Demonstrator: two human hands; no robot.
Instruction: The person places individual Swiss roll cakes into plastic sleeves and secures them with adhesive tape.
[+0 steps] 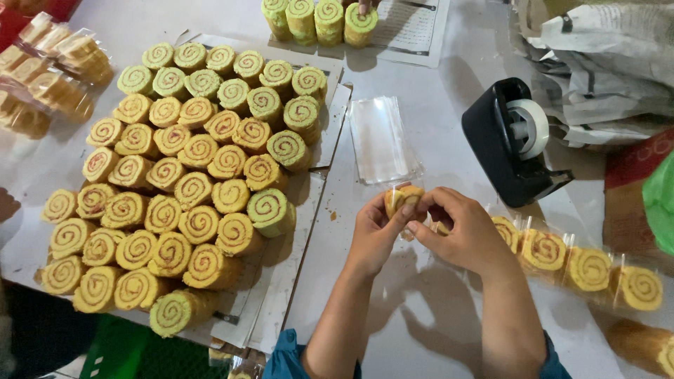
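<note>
1. White paper is spread over the table (435,126), and a big pile of sliced swirl cakes (182,182) is laid out at 9 o'clock from the hands.
2. One small cake slice (403,198) is held up between both hands, near the middle of the table. It is yellow, with a red-brown swirl on its cut face, and it is wrapped in clear plastic.
3. The slice is pinched by the left hand (375,235) from 8 o'clock and by the right hand (463,235) from 4 o'clock. Both hands are closed on it with the fingertips.
4. The swirl face is turned up toward the camera. Its long axis cannot be told, since most of it is hidden by fingers.
5. A stack of empty clear bags (382,140) is laid at 12 o'clock from the hands.
6. A black tape holder (498,147) with a white roll is seen at 2 o'clock.
7. A row of bagged slices (583,267) is lined up at 4 o'clock, one slice in each clear bag.
8. More bagged cakes (49,70) are piled at 10 o'clock.
</note>
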